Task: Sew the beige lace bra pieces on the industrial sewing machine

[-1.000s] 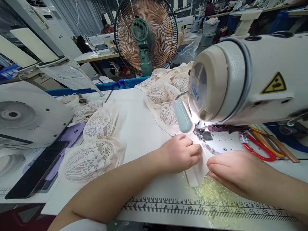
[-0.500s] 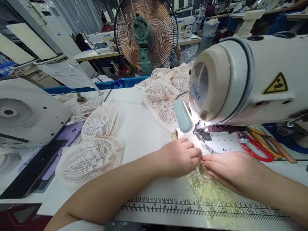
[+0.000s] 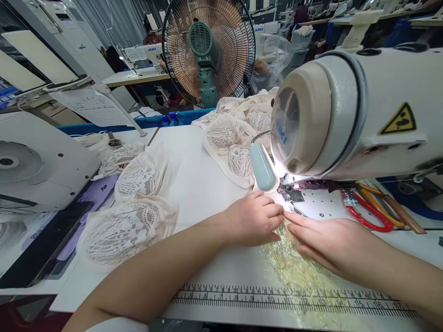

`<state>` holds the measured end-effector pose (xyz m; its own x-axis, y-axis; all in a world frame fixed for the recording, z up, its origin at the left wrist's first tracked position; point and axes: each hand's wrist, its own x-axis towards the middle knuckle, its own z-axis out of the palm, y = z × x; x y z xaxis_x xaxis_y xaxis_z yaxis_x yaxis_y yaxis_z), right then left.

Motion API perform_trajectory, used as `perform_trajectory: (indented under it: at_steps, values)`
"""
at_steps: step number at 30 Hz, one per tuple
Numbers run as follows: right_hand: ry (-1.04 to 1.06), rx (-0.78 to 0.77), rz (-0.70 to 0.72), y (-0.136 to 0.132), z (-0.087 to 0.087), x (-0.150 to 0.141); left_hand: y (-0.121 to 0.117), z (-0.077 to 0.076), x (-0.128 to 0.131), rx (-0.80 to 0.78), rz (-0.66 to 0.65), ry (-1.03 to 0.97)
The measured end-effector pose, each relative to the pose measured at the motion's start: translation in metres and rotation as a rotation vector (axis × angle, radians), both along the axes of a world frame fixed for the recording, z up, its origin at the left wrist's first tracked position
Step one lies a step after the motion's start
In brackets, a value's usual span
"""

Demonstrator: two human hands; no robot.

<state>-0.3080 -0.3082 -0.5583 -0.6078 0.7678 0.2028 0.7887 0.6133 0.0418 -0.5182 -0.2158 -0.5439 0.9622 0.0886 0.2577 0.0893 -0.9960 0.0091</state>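
Observation:
My left hand (image 3: 254,219) is closed in a pinch at the sewing machine's needle area, its fingers curled over a pale cream fabric piece (image 3: 256,187) that is mostly hidden beneath it. Fingers stretched out flat, my right hand (image 3: 334,240) reaches in from the right; its index fingertip meets the left fingers at the cloth. The presser foot (image 3: 290,192) is just beyond both hands, under the white sewing machine (image 3: 377,115). A grey-green lamp (image 3: 264,167) lights the spot. Shiny yellowish tape (image 3: 297,272) covers the table edge below my hands.
Cream lace bras (image 3: 129,230) lie at left, and more lace garments (image 3: 238,133) are heaped behind the machine. Red-handled scissors (image 3: 368,216) lie right of the needle plate. A printed ruler (image 3: 242,297) runs along the front edge. A large fan (image 3: 209,50) stands behind.
Both hands have shifted slightly left and away from me, staying together at the cloth. The left fingers look a little more tucked. The view has shifted slightly.

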Motion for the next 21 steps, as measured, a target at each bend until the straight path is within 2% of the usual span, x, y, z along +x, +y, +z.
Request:
perform_trajectory:
  at_steps: [5,12,21]
  values:
    - [-0.049,-0.023,-0.011,0.0004,0.0021,-0.0008,0.0029,-0.0037,0.0000,0.025,0.011,-0.014]
    - [-0.097,0.043,0.020,0.0054,0.0070,-0.0071,0.0061,-0.0085,-0.0005,0.164,0.118,-0.070]
    - [-0.089,0.054,0.009,0.0036,0.0018,-0.0075,0.0095,-0.0088,-0.0034,0.163,0.249,0.019]
